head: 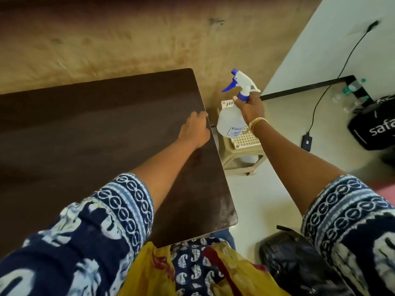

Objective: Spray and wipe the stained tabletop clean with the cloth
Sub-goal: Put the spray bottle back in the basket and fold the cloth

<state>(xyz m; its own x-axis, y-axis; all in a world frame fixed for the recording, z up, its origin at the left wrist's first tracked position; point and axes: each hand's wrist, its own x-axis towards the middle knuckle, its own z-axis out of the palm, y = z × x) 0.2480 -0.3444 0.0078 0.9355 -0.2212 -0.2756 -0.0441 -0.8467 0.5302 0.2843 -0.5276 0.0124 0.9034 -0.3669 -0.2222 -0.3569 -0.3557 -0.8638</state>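
Your right hand [251,108] grips the spray bottle [232,120] round its neck, fingers curled under the white-and-blue trigger head, and the bottle hangs upright off the right edge of the tabletop [96,135], above a beige plastic stool [239,154] with a white lattice tray on its seat. The nozzle points left, toward the table.

Your left hand [195,129] lies at the right edge of the dark brown tabletop, fingers bent over the rim; the frame is blurred there, so whether they pinch anything I cannot tell. The two hands sit near each other, the table edge between them.

The surface shows a pale, dusty smear toward its near right corner (faint, and possibly just glare). No cloth can be made out on the table from here.

On the floor to your right a black bag [373,124] with white lettering sits beside a few clear water bottles [350,90], and a black cable [333,82] runs down the wall to an adapter.
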